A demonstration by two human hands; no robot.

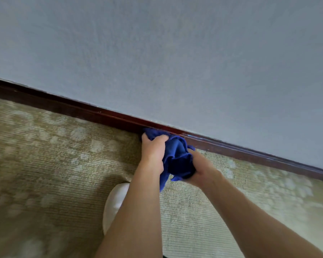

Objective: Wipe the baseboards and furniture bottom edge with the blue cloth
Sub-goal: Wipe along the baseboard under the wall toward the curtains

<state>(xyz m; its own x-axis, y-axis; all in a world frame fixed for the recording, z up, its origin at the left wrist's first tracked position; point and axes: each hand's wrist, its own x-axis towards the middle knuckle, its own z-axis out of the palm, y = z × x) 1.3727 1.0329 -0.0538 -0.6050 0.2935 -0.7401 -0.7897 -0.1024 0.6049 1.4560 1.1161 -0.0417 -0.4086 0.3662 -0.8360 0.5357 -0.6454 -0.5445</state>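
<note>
The blue cloth [177,157] is bunched between both my hands, just in front of the dark red-brown baseboard [82,110]. My left hand [153,149] grips the cloth's upper part, with its far end touching the baseboard. My right hand [201,170] holds the cloth's lower part from the right side. A flap of the cloth hangs down between my forearms. The baseboard runs diagonally from upper left to lower right along the foot of the wall.
A pale grey-blue wall [175,62] fills the upper half. Beige patterned carpet [54,164] covers the floor. A white slipper [114,203] on my foot rests on the carpet, left of my left forearm.
</note>
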